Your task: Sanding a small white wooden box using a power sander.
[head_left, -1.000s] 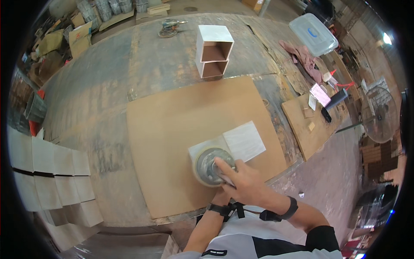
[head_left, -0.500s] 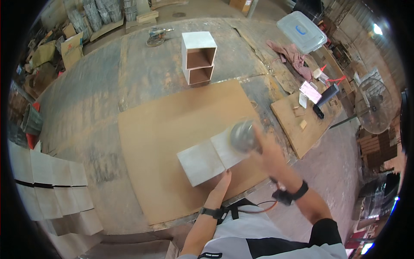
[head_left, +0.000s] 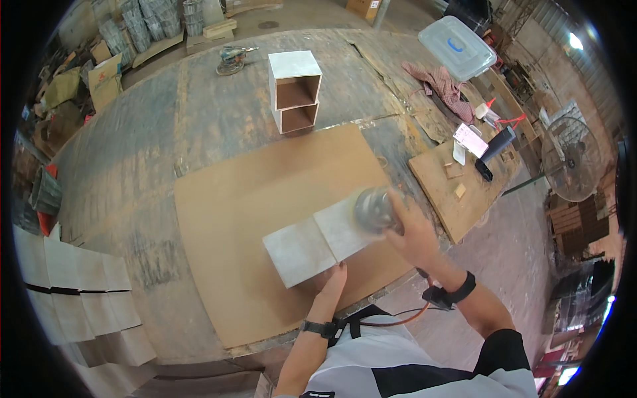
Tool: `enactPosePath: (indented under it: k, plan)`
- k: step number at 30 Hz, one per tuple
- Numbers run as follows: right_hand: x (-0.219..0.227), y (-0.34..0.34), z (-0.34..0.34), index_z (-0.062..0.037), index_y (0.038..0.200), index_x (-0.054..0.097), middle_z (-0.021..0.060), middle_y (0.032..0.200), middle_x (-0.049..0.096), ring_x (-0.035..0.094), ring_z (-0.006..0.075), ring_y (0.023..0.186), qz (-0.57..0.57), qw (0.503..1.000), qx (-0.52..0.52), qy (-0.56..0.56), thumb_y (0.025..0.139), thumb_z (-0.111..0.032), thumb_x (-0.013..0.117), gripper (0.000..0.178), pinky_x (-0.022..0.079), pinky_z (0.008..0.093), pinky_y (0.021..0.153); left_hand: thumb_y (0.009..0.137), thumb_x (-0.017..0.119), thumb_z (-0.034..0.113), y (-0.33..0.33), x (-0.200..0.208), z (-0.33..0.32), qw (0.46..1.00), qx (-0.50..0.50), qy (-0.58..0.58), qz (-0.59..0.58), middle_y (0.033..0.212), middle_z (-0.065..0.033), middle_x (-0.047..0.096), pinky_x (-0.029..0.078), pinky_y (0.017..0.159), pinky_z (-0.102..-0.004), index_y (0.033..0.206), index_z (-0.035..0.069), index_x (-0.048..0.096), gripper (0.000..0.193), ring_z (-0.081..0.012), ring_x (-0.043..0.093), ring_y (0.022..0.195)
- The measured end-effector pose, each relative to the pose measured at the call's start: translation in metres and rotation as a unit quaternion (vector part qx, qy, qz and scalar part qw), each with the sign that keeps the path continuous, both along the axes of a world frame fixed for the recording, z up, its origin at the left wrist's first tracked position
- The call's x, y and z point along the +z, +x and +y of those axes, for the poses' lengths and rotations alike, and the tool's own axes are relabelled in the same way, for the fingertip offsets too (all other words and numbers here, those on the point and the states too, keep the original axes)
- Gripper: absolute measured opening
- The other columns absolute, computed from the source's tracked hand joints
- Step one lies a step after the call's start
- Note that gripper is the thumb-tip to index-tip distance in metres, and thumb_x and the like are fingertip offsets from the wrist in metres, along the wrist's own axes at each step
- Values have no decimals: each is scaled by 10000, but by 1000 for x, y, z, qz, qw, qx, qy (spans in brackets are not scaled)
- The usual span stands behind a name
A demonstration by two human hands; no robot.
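A white two-part wooden box point(head_left: 298, 253) lies on the brown board with its pale faces up and a seam across its middle. My right hand point(head_left: 413, 229) is closed on a round grey orbital sander point(head_left: 373, 209), which rests on the box's right end and looks blurred. An orange hose point(head_left: 405, 321) runs below my right wrist toward my waist. At the box's near side, by the seam, my left hand point(head_left: 334, 278) holds the box; most of its fingers are hidden under the edge.
A similar white box point(head_left: 294, 64) with two open compartments stands farther back. Another power tool point(head_left: 232, 60) lies left of it. Several white boxes point(head_left: 86, 265) are stacked at left. A wooden board point(head_left: 458, 199) with small items and a standing fan point(head_left: 572, 159) are at right.
The whole view has shifted slightly, so things sit a little farther left. The sander stays at the box's right end, with both hands in nearly the same places on it and the box.
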State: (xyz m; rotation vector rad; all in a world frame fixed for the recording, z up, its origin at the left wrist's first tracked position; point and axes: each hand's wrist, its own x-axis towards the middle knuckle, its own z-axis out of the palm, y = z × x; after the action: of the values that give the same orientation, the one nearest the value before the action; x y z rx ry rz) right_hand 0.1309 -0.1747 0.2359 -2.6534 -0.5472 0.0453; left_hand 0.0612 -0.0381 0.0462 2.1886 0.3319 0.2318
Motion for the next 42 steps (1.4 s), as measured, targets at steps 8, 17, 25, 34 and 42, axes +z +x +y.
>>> enactPosePath:
  k: [8,17,25,34,42]
  plan:
    - [10,-7,0,-99,1371,387,264,1166,487,519,413,1077,121,988,-83,46,685,-105,676,745,436,448,891,859,526,353,-12,1,2,1000,-9,8,13,1133,-199,586,288,1039,-490,1128,70,605,398,-392,439,1187]
    - [8,5,-4,-123,1403,336,249,1155,495,557,390,988,91,991,-96,2,715,-135,674,766,474,429,797,863,520,352,-7,-4,6,999,-18,18,24,1126,-201,589,288,1040,-490,1127,68,604,397,-393,440,1186]
    - [6,8,35,-115,1322,424,266,1149,502,518,430,1038,-150,980,120,-52,740,-222,662,637,446,481,834,867,515,350,-8,-4,6,999,-21,24,26,1120,-203,592,287,1040,-490,1127,66,604,395,-394,440,1185]
    - [-5,13,27,-123,1372,377,264,1254,460,507,397,1099,-134,983,115,-51,706,-189,678,734,445,408,892,871,510,349,-7,-4,7,999,-21,27,26,1113,-205,595,286,1040,-490,1126,64,604,394,-395,441,1184]
    - [6,19,37,-101,1393,332,230,1197,519,556,383,1031,-171,974,129,-73,714,-164,666,760,472,419,834,874,505,348,-6,-5,7,999,-19,31,29,1106,-207,597,285,1040,-489,1126,62,603,393,-396,442,1183]
